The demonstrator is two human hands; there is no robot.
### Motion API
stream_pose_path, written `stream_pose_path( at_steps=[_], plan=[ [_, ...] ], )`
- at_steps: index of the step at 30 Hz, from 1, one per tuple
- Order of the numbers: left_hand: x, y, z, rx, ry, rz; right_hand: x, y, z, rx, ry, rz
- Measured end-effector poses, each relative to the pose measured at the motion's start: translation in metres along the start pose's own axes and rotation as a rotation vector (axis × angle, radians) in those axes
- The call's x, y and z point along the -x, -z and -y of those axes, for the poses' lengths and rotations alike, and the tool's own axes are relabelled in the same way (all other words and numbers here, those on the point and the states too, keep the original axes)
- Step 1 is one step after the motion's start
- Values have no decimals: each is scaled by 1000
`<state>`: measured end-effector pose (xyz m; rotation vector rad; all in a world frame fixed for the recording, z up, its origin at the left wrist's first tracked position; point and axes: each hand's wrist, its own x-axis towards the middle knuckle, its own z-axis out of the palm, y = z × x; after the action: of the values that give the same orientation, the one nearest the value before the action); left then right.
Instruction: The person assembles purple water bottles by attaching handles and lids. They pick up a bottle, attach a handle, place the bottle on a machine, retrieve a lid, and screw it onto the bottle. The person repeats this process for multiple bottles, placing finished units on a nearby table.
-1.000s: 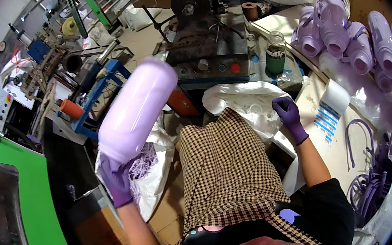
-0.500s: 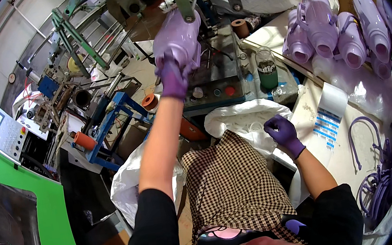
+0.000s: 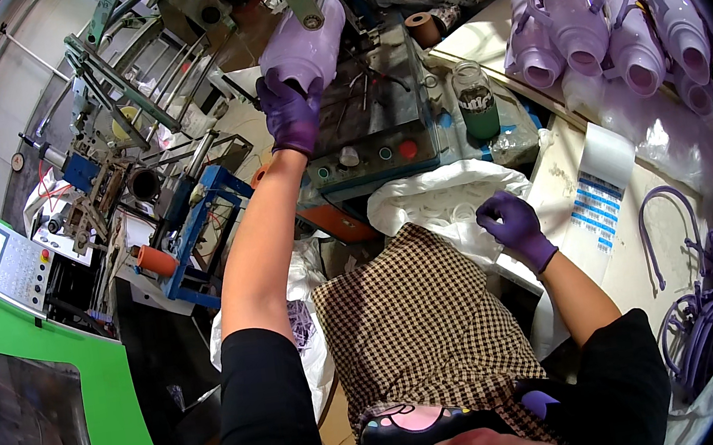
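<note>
Lilac plastic bottle sits up on the machine under a metal arm, left hand in a purple glove closed around its lower end. Right hand, gloved, fingers curled on the white bag, grip unclear. More lilac bottles lie on the table to the right.

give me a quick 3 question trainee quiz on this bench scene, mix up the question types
1. True or false: the left hand holds the lilac bottle up at the machine.
2. What is the right hand nearest to? A) the glass jar B) the white plastic bag C) the green panel
3. Fill in: the finished lilac bottles lie on the table to the person's ____.

Key
1. True; its grip is closed around the bottle's lower end.
2. B; the right hand rests at the white plastic bag, while the glass jar stands further off by the machine.
3. Right.
</note>
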<state>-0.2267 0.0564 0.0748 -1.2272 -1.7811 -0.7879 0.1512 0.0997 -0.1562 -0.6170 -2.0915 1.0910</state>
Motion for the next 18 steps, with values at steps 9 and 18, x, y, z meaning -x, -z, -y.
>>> stream_pose_path(
  at_steps=[9, 18],
  plan=[
    [75, 56, -13, 275, -130, 7, -1, -1, -4, 34, -3, 24],
    [271, 60, -40, 696, 29, 554, -2, -5, -4, 36, 11, 54]
  ],
)
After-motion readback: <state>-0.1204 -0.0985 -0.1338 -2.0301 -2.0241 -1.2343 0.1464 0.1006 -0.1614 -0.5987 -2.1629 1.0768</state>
